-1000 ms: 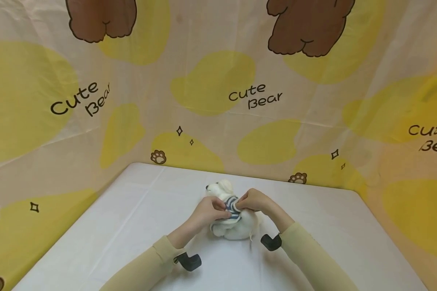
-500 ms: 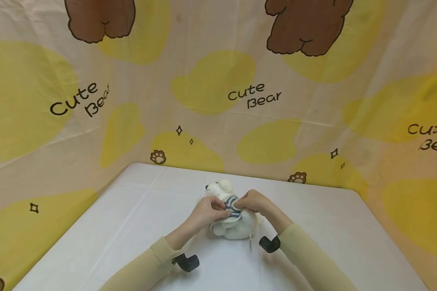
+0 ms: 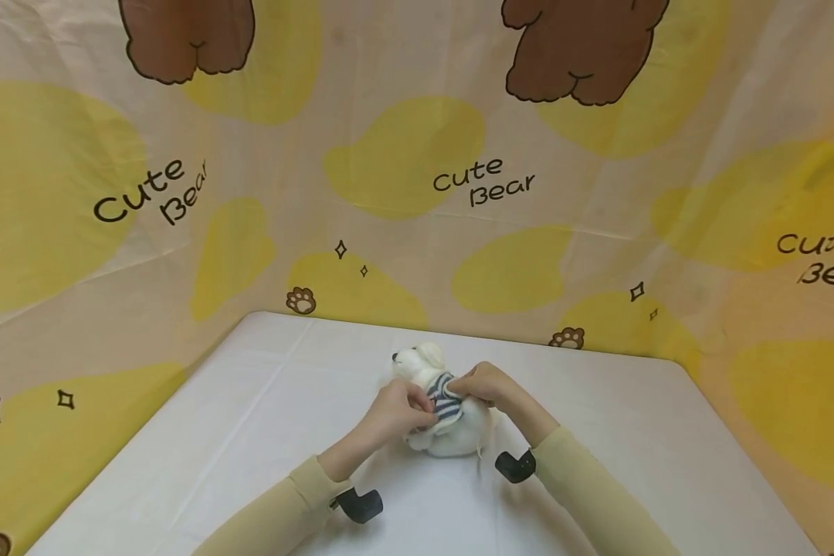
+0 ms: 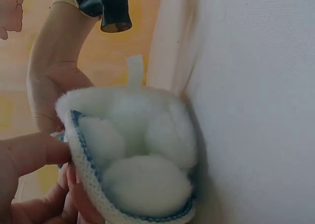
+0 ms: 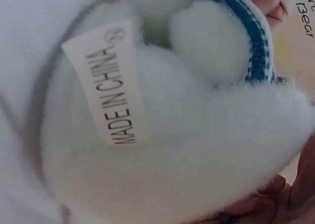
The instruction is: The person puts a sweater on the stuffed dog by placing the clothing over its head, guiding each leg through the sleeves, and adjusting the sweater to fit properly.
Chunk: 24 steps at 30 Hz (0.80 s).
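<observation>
A white plush animal [image 3: 471,428] with a dark nose sits on the table, its head turned to the left. It wears a blue-and-white striped knitted sweater [image 3: 446,407]. My left hand [image 3: 391,409] pinches the sweater's lower front edge between thumb and fingers. In the left wrist view the pale sweater hem [image 4: 84,160] with blue trim stands away from the fur beside those fingers. Bent over the toy's back, my right hand [image 3: 488,381] pinches the sweater's rear edge; its fingertips are partly hidden. A "MADE IN CHINA" tag [image 5: 110,86] hangs from the fur in the right wrist view.
The toy stands toward the far half of a white-covered table [image 3: 250,409]. A bear-printed curtain [image 3: 389,170] rises behind the table and along its sides. Black wrist mounts [image 3: 361,506] project from both sleeves.
My left hand has shifted slightly down along the sweater's front edge, and more of the stripes show. My right hand stays nearly in place at the back.
</observation>
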Motion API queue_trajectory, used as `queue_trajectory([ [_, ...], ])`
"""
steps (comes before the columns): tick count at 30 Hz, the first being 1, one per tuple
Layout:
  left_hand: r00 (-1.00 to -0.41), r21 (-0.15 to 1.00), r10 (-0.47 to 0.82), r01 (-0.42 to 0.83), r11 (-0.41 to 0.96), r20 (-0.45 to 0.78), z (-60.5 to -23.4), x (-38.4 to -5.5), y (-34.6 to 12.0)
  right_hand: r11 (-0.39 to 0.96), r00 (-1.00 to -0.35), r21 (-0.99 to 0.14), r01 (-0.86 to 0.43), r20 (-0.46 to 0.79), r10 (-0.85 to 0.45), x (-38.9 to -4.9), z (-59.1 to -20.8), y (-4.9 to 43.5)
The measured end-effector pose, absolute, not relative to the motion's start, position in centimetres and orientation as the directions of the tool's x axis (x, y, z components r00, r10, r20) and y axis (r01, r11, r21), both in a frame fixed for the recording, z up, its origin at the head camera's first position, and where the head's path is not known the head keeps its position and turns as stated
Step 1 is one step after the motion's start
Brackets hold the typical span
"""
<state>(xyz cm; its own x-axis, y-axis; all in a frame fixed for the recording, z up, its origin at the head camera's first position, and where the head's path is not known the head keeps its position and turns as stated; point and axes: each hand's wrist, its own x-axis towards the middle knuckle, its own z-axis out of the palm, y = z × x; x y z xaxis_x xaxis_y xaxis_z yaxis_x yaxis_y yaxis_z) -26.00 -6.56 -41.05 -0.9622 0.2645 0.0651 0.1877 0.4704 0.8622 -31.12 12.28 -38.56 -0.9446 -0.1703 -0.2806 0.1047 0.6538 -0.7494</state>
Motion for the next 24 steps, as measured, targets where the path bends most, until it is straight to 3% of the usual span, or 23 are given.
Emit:
queue_trajectory([
  [12, -0.907, 0.744, 0.418, 0.32, 0.586, 0.061, -40.9, -26.3, -7.9, 0.603, -0.927, -0.779, 0.171, -0.335, -0.17, -31.5, -38.9, 12.2],
  [24, -0.889, 0.685, 0.449, 0.383, 0.62, 0.091, -41.4, -26.5, -8.9, 0.496, -0.909, -0.834, 0.244, -0.374, -0.182, -31.6, -39.6, 12.4],
])
